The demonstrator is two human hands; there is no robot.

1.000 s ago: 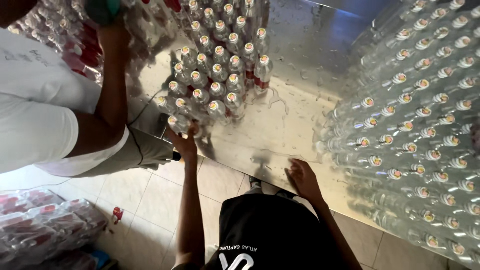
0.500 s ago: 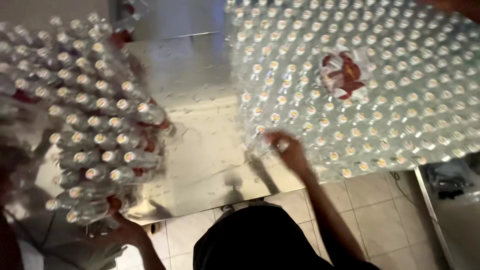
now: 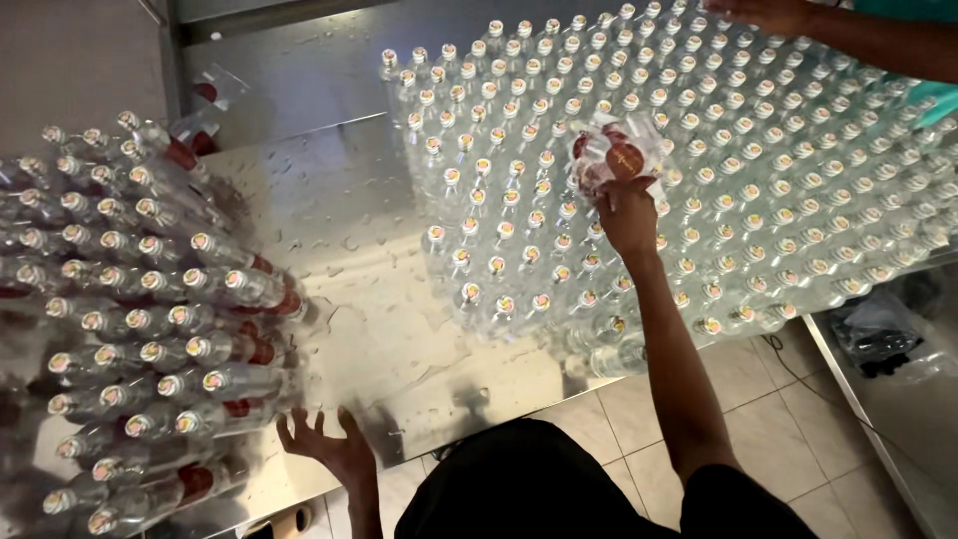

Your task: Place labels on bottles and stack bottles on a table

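My right hand (image 3: 627,212) reaches over a large block of clear capped bottles (image 3: 699,200) standing on a wet steel table (image 3: 349,260). Its fingers grip a bunch of red-and-clear plastic wrap (image 3: 614,155) that lies on top of the bottle caps. My left hand (image 3: 329,444) hangs open at the table's near edge, fingers spread, just below a second group of clear bottles with red labels (image 3: 150,319) at the left. It holds nothing.
Another person's hand and forearm (image 3: 798,20) reach in from the top right over the far bottles. A metal upright (image 3: 165,50) stands behind the table. Tiled floor (image 3: 768,399) lies below, with a dark plastic bag (image 3: 883,334) at the lower right.
The view has swung right, away from the left bottle group. My right hand has risen from the table edge onto the right block and taken hold of the wrap. My left hand stays low.
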